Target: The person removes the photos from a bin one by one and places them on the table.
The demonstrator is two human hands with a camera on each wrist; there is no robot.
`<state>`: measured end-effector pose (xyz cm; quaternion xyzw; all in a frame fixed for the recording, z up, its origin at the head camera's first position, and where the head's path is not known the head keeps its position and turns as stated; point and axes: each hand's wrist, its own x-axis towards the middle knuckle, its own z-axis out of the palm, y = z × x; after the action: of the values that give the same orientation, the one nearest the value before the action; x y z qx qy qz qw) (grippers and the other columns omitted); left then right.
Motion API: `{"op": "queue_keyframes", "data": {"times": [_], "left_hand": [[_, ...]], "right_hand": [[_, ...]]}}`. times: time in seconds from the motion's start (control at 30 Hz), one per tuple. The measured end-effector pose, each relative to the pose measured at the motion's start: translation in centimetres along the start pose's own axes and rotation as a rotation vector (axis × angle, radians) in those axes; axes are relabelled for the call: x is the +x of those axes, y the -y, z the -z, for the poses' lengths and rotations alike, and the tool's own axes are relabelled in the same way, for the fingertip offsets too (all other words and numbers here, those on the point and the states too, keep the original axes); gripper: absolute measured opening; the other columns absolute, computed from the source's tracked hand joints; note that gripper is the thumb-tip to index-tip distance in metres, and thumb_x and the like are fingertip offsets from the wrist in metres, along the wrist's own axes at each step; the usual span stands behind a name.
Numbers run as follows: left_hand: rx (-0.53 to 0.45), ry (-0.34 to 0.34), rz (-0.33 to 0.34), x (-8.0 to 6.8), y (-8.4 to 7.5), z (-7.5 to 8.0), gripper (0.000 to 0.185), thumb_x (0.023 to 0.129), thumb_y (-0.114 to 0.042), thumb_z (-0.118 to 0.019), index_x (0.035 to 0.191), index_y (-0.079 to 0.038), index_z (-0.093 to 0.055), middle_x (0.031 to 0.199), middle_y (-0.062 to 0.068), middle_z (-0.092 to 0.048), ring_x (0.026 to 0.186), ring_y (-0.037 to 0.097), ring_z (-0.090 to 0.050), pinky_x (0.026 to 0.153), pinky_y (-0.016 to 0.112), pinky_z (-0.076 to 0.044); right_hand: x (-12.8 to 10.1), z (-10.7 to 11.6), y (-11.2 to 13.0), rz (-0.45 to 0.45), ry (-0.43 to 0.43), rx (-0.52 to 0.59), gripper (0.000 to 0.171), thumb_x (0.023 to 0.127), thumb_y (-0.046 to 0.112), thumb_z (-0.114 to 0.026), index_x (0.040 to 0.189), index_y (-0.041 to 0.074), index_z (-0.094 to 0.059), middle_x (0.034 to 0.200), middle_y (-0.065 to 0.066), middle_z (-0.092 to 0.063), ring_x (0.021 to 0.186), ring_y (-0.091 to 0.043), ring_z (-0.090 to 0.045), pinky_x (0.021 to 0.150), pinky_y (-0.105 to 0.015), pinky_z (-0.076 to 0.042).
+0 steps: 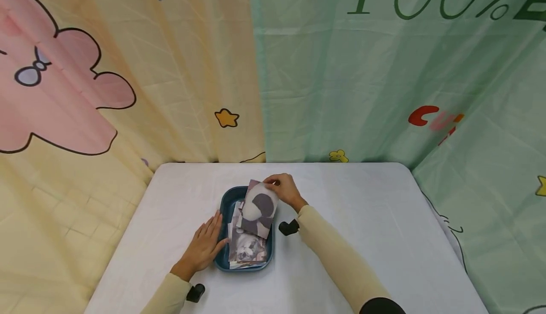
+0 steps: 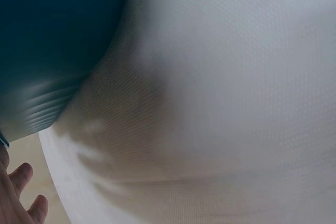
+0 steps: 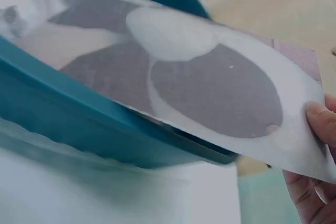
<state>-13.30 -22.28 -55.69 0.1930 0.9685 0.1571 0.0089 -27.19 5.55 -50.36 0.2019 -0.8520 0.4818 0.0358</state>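
A blue-green tray (image 1: 229,194) holds a pile of printed picture cards (image 1: 248,247), the top one showing a pale animal face. My right hand (image 1: 285,190) pinches the upper right corner of another card (image 1: 260,207), printed with grey and white rounded shapes. That card slants over the tray, its lower end overlapping the pile. In the right wrist view, the thumb (image 3: 321,121) lies on the card's printed face, with other fingers behind it. My left hand (image 1: 202,245) lies along the tray's left side, fingers extended, fingertips at the rim and thumb by the pile.
The tray stands on a white-covered table (image 1: 362,195). Behind the table hangs a patterned curtain (image 1: 192,91), yellow on the left and green on the right. Each wrist bears a black device, and a round black shape (image 1: 381,306) overlaps the right sleeve.
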Motion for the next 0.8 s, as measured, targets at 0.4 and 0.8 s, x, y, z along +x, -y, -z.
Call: {"op": "queue_keyframes", "data": {"times": [0.4,0.8], "left_hand": [[-0.007,0.021,0.019,0.0,0.2,0.2,0.072,0.099,-0.035,-0.049,0.150,0.007,-0.019,0.158,0.020,-0.016,0.142,0.040,-0.022,0.112,0.057,-0.017],[0.003,-0.009,0.004,-0.2,0.5,0.0,0.072,0.099,-0.037,-0.049,0.149,0.006,-0.021,0.158,0.021,-0.019,0.141,0.041,-0.024,0.111,0.057,-0.020]], "right_hand": [[2.7,8.7,-2.6,-0.219,-0.072,0.203,0.023,0.092,0.010,-0.065,0.110,-0.003,-0.070,0.115,-0.019,-0.067,0.110,-0.033,-0.061,0.095,-0.044,-0.048],[2.1,8.3,-6.6,-0.408,0.056,0.095,0.021,0.094,0.005,-0.062,0.111,-0.002,-0.070,0.118,-0.019,-0.065,0.106,-0.030,-0.056,0.090,-0.039,-0.048]]}}
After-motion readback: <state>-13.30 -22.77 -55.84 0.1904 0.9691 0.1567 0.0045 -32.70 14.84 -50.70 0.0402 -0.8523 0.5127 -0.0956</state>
